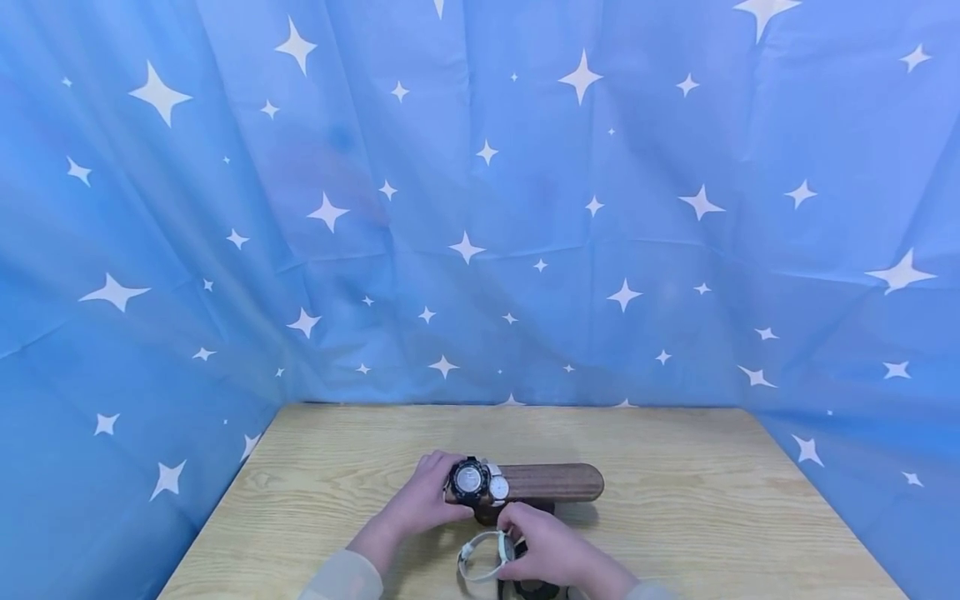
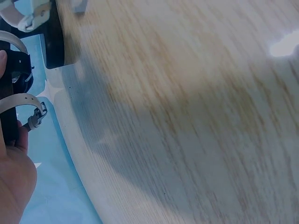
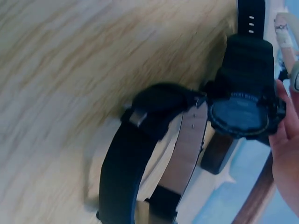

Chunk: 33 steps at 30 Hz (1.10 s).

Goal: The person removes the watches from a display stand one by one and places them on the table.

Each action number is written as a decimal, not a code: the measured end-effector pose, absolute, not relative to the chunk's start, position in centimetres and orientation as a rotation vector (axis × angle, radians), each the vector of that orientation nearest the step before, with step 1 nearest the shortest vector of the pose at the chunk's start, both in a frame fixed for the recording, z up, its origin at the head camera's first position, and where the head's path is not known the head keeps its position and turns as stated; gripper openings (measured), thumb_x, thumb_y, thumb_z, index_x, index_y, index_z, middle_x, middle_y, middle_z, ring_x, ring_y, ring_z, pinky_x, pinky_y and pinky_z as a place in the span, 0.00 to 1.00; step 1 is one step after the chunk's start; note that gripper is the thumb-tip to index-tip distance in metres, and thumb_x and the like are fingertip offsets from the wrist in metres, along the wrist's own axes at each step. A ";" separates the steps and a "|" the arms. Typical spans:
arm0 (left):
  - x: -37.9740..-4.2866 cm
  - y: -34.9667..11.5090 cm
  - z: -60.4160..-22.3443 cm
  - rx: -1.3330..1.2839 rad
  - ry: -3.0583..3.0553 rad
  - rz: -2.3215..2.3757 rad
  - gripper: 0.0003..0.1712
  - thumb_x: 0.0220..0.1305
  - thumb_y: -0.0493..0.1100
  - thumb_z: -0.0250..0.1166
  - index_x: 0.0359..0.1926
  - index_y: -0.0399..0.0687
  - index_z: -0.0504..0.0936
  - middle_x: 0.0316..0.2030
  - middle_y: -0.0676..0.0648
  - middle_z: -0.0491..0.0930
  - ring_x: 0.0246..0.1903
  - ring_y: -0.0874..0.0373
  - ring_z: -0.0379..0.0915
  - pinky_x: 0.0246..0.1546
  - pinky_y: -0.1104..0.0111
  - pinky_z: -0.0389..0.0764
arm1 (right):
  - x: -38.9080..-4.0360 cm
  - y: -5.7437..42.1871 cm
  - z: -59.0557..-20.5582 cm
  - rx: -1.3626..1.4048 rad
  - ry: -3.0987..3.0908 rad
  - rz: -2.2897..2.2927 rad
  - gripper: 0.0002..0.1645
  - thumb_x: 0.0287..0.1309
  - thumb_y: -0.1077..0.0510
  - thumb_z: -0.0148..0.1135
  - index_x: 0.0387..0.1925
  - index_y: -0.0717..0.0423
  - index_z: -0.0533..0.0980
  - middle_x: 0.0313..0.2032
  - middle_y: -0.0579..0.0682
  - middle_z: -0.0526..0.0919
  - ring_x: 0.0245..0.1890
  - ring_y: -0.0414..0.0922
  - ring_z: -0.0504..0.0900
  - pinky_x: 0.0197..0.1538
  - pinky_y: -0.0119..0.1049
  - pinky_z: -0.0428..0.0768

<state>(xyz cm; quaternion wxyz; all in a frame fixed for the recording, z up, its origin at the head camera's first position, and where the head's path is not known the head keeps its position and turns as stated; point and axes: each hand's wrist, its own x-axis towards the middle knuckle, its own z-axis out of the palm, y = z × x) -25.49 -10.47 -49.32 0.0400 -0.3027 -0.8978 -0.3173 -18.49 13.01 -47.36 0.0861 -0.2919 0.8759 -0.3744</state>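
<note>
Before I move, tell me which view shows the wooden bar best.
The head view: most of the wooden bar shows, rounded right end included. The left wrist view has only a dark stretch at its left edge; the right wrist view, apparently just a brown strip at lower right.

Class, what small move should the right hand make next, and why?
Perhaps raise the held white watch to the bare right end of the stand: the right hand has it, and the left hand grips the other end, near a black watch.
</note>
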 end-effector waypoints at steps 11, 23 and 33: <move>-25.5 -10.4 -49.3 -0.935 -2.742 -0.967 0.42 0.44 0.53 0.74 0.60 0.47 0.68 0.52 0.50 0.70 0.52 0.53 0.62 0.54 0.56 0.72 | -18.6 11.5 -47.6 -0.840 2.613 -1.048 0.24 0.41 0.49 0.75 0.38 0.48 0.72 0.34 0.33 0.73 0.35 0.32 0.73 0.37 0.29 0.76; -25.5 -10.5 -49.4 -0.926 -2.742 -0.975 0.42 0.44 0.53 0.74 0.59 0.47 0.68 0.51 0.50 0.70 0.52 0.54 0.62 0.54 0.56 0.71 | -18.2 10.5 -48.2 -0.946 2.828 -0.594 0.23 0.36 0.39 0.74 0.33 0.42 0.75 0.29 0.28 0.71 0.31 0.33 0.65 0.33 0.33 0.59; -25.5 -10.5 -49.5 -0.918 -2.748 -0.984 0.42 0.44 0.54 0.74 0.60 0.47 0.68 0.52 0.50 0.70 0.52 0.54 0.62 0.54 0.57 0.71 | -18.1 10.3 -48.8 -0.963 2.892 -0.446 0.22 0.35 0.37 0.73 0.28 0.40 0.74 0.26 0.27 0.72 0.28 0.34 0.64 0.31 0.34 0.56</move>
